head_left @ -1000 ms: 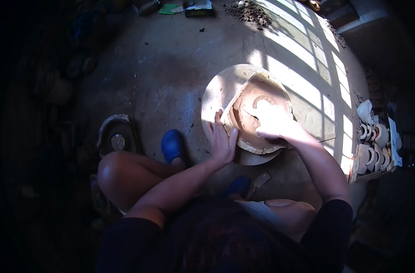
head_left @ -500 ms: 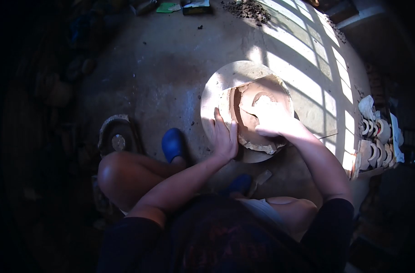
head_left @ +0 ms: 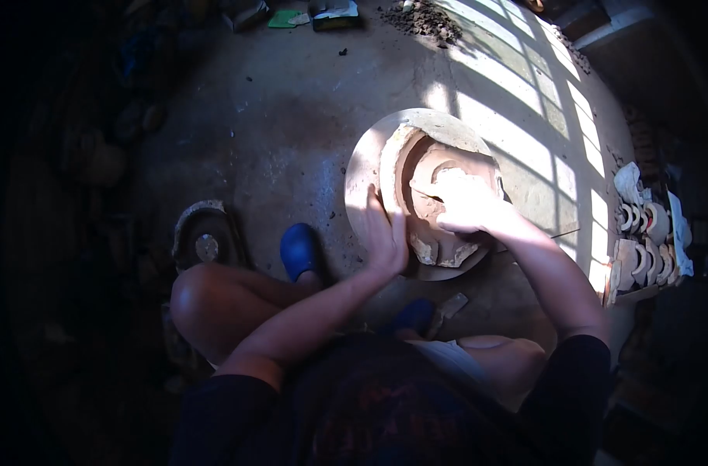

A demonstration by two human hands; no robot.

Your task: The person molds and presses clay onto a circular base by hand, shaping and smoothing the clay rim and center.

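Note:
A broken-edged, half-round plaster-like mould (head_left: pixel 404 144) lined with brown clay sits on a round board (head_left: pixel 361 167) on the floor. My left hand (head_left: pixel 387 241) lies along the outside of the mould's left wall, fingers stretched out and slightly spread. Inside the mould is my right hand (head_left: pixel 466 202), washed out by sunlight. One of its fingers points left onto the brown clay (head_left: pixel 425 206), and the thumb sits apart from it. I see no tool in either hand, though glare hides part of the right one.
Another half-round mould (head_left: pixel 179 229) rests on the floor beside my left knee. Several curved pieces (head_left: pixel 641 260) are stacked at the right. At the back are a heap of dark lumps (head_left: pixel 427 22) and a box (head_left: pixel 334 15). My blue clog (head_left: pixel 298 248) stands left of the board.
The mould has turned on the board, so its curved wall now faces left and the rim gap sits at the front. Both hands stay nearly where they were.

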